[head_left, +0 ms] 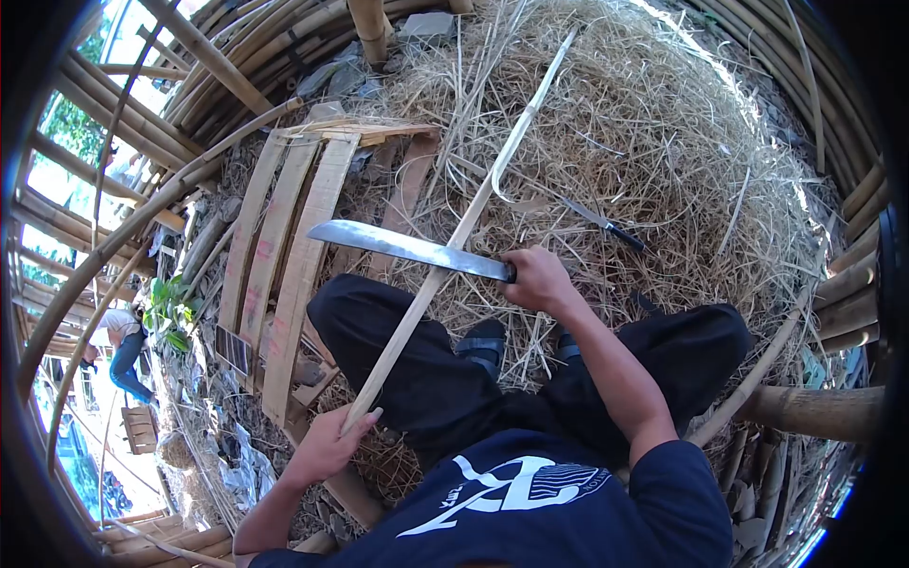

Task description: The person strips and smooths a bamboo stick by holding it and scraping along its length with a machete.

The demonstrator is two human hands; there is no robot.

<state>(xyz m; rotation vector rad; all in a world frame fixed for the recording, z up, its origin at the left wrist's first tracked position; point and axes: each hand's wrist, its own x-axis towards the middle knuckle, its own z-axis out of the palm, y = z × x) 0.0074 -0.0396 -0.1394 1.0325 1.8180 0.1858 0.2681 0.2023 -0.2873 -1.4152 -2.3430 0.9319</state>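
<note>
The left hand (325, 447) is closed around the near end of a long, pale, split-bamboo strip (407, 327), which slants over the dark trousers (431, 364) toward the straw-coloured shavings (653, 123). The right hand (538, 280) grips the dark handle of a long, broad-bladed steel machete (379, 239), its blade crossing over the strip. A small black-handled knife (606, 225) lies on the shavings; a slatted, pale wooden crate (311, 270) sits left.

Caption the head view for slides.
Left hand grips long pale bamboo strip; right hand holds black-handled steel machete across it.
</note>
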